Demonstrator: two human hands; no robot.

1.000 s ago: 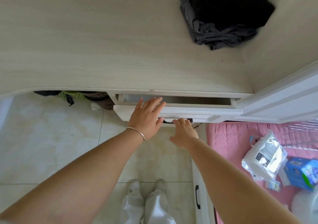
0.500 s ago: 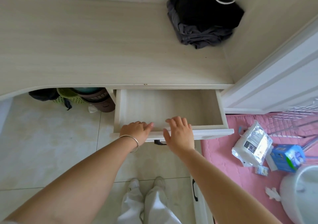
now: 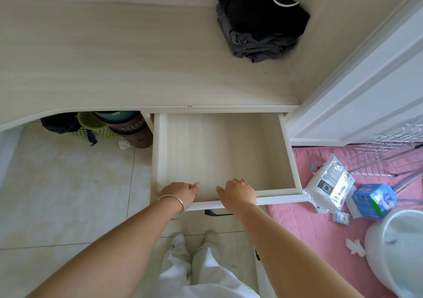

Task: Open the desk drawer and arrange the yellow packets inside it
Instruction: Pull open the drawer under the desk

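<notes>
Left hand (image 3: pixel 180 192) | right hand (image 3: pixel 239 193) | both grip drawer (image 3: pixel 283 191) front edge

Hands (image 3: pixel 207 194) on drawer (image 3: pixel 290 160) front, below desk (image 3: pixel 114 68).

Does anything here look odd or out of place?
Yes: the pulled-out pale wooden drawer shows only bare wood, no yellow packets. A crumpled white tissue and silver-white plastic bag lie strewn on the pink mat.

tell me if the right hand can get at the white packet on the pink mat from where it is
Probably yes. The right hand grips the drawer front, and the white packet lies just beyond the drawer's right corner with nothing between them.
</notes>
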